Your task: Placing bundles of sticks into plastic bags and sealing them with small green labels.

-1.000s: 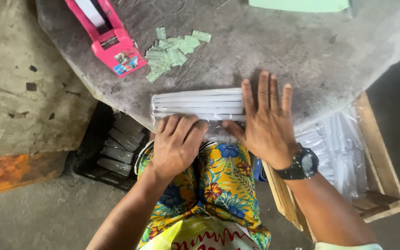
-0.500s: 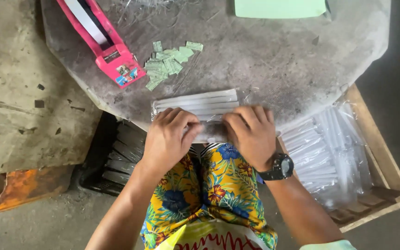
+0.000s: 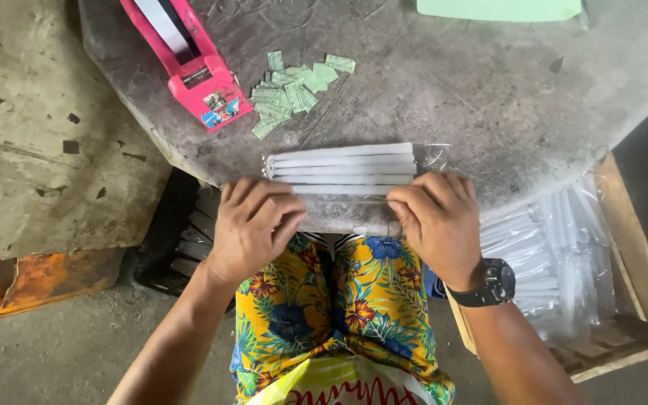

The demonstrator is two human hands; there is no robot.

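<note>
Sticks, white and thin, lay side by side in one clear plastic pack (image 3: 343, 171) at the near edge of the grey table (image 3: 459, 97); about five could be counted in it, though the nearest ones were hidden by fingers. Two hands worked on that pack. The left hand (image 3: 253, 225) was curled over the pack's near left corner, fingers bent and pinching the plastic at the table's edge. The right hand (image 3: 436, 219), with one black watch (image 3: 493, 283) on its wrist, was curled the same way over the near right corner, fingertips pressed onto the film. The pack lay between the two hands and just beyond their knuckles, its far side and its crinkled right end left uncovered.

One pink tape dispenser (image 3: 189, 60) stood toward the far left edge of the table. One loose heap of small green paper slips (image 3: 294, 86), too many and too overlapped to count, lay just right of it, beyond the pack. One pale green sheet (image 3: 500, 9) lay at the far edge. Off the right edge of the table stood one wooden crate (image 3: 631, 300) holding more clear packs of white sticks (image 3: 549, 259).
</note>
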